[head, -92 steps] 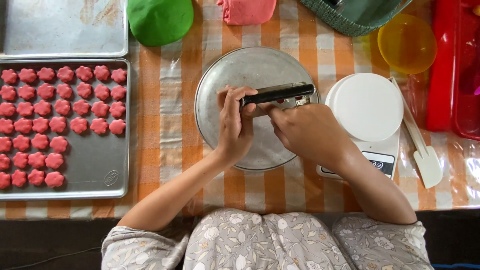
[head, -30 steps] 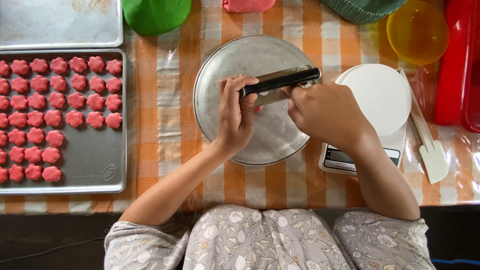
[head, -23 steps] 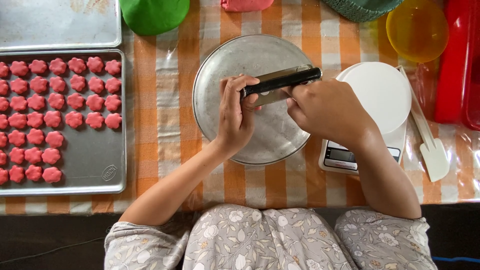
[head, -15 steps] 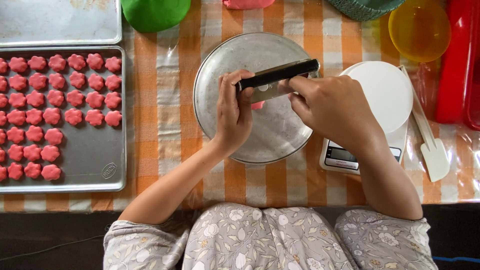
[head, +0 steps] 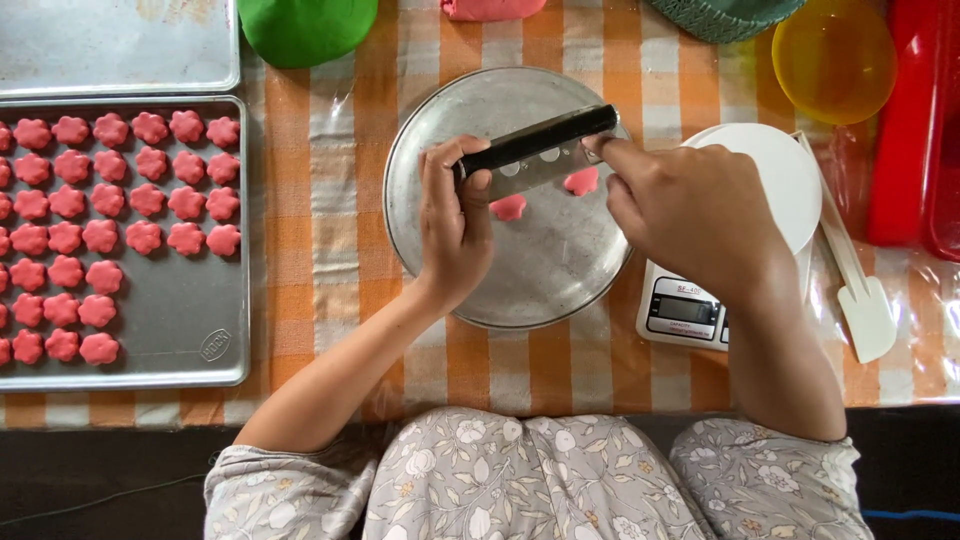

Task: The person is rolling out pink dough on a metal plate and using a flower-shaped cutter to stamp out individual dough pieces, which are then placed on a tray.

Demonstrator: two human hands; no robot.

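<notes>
My left hand [head: 455,235] grips the black-handled end of a metal dough scraper [head: 540,150] held over a round metal pan [head: 500,290]. The fingertips of my right hand [head: 690,215] pinch the scraper's other end. Two small pink dough pieces [head: 508,207] lie on the pan just under the blade, one at its middle and one [head: 581,181] nearer my right fingers.
A baking tray [head: 190,330] at left carries several rows of pink flower-shaped dough pieces [head: 110,215]. Another tray [head: 110,50], green dough [head: 305,28], pink dough [head: 490,8], a yellow bowl [head: 832,58], a white kitchen scale [head: 770,170], a white spatula [head: 860,290] and red containers [head: 915,120] surround the pan.
The scraper has lifted slightly and both pink pieces now show on the pan beneath it. My right hand has drawn back toward the scraper's right end.
</notes>
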